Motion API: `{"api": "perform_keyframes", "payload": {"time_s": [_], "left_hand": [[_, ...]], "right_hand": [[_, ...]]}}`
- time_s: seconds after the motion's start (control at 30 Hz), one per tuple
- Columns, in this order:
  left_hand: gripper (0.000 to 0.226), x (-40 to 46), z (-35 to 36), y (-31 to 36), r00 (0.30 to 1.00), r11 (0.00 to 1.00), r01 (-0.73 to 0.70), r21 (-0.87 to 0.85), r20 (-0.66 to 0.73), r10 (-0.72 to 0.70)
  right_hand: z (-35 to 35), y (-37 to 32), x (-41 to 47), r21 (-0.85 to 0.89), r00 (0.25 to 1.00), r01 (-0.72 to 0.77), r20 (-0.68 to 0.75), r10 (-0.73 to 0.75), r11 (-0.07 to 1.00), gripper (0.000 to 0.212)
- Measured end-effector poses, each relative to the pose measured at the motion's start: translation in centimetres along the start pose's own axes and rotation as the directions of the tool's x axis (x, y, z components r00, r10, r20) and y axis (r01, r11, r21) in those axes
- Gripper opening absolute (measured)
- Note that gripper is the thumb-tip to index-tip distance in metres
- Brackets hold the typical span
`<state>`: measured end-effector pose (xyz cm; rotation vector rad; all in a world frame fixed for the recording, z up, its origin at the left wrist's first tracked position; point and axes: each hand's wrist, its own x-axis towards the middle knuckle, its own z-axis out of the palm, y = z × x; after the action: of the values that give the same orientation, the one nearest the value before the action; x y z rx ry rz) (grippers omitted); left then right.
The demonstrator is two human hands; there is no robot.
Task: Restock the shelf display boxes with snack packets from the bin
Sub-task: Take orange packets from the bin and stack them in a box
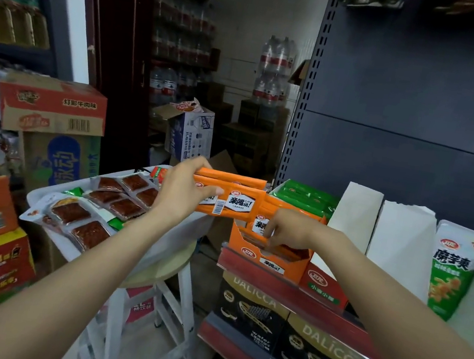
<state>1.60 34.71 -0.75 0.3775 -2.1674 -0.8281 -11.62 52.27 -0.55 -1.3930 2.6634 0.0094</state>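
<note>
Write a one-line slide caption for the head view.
Left hand holds orange snack packets while right hand sets one into the orange display box.

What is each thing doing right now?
Left hand: grips stack of orange snack packets.
Right hand: fingers curled on a packet inside orange cardboard display box.
Green display box: full.
White plastic bin: holds packets.

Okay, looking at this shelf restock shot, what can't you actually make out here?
Head view only:
- Count of orange packets: stacked, and the left hand covers one end.
- Inside of the orange display box: right hand blocks it.
- Back-room bottles: labels too small, blurred.
- White bin: arm hides part of it.
</note>
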Motion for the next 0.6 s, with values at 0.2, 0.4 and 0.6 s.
{"api": "perform_keyframes", "payload": {"time_s": [0.2, 0.4, 0.6], "left_hand": [[0.024, -0.1, -0.1, 0.0, 0.997, 0.990, 0.029, -0.140, 0.072, -0.019], [0.024, 0.9, 1.7, 1.4, 0.970, 0.992, -0.044, -0.114, 0.232, 0.070], [0.023, 2.7, 3.9, 3.2, 0.931, 0.997, -0.074, 0.024, 0.359, 0.061]], "right_hand": [[-1.2, 0.9, 0.2, -0.157, 0.959, -0.167, -0.256, 0.123, 0.973, 0.015], [-1.6, 2.9, 1.5, 0.055, 0.972, -0.158, -0.169, 0.165, 0.986, 0.017], [-2.4, 4.0, 1.1, 0.205, 0.978, -0.142, -0.122, 0.170, 0.968, 0.014]]}}
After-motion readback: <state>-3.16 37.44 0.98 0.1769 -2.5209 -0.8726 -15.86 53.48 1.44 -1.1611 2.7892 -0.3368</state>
